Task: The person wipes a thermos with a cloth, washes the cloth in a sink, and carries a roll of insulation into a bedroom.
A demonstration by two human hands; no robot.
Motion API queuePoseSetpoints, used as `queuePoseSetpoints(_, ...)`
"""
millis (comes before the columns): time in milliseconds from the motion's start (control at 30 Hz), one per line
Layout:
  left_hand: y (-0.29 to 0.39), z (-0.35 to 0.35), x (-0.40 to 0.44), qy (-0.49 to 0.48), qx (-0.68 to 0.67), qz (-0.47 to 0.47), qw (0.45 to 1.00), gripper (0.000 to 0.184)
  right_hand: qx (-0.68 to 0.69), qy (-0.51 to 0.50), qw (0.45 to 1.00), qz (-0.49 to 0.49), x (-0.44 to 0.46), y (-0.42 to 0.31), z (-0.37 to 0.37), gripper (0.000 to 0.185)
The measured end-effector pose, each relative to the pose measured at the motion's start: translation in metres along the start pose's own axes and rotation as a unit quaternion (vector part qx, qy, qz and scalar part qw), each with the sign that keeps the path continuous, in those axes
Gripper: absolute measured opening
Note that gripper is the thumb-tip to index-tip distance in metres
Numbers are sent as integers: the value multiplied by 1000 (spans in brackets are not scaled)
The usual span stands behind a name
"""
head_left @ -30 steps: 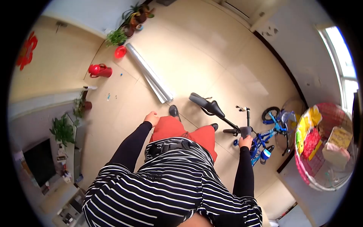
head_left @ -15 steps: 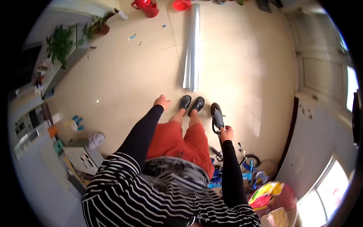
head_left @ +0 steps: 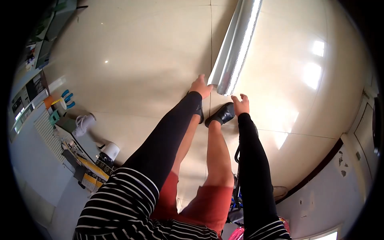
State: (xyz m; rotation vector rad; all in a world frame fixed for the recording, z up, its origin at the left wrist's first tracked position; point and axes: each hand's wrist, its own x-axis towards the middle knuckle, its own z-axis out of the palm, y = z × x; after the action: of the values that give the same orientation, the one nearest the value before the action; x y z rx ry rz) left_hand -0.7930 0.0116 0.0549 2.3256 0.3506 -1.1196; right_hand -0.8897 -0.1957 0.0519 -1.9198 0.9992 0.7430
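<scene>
A silvery roll (head_left: 236, 52) lies on the tiled floor, its near end close to my feet. My left hand (head_left: 201, 87) is at the left of that end, fingers apart, with no object in it; whether it touches the sheet's edge is unclear. Just below and right of the roll's end, my right hand (head_left: 241, 105) has its fingers spread and holds nothing. A black shoe (head_left: 225, 113) on my foot is between my two hands. The bicycle parts are mostly hidden behind my right arm.
Beside the left wall are a white fan-like object (head_left: 84, 123), a white container (head_left: 111, 151) and blue-handled items (head_left: 68, 99). At the lower right, a pink basket (head_left: 237, 233) is partly visible near the wall (head_left: 320, 200).
My right hand has let go of the bicycle seat. Both hands have moved forward to the roll's near end, and the view has tilted down and turned, with the roll now closer.
</scene>
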Motion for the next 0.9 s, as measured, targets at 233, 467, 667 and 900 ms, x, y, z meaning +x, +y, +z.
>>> queuePoseSetpoints(233,-14,63,67,-46,-200,14,979,126,319,-133,934,87,89,26,56,66)
queuePoseSetpoints(467,20,35,1,-104,-108,26,988,82,251,-226,923,186,57,9,47,60)
queuePoseSetpoints(667,25,-30,-116,-33,-271,58,960,72,367,-224,894,124,-44,-38,16,38)
queuePoseSetpoints(900,87,-228,-283,-177,-295,5,939,107,410,-219,885,34,-234,-145,-92,30)
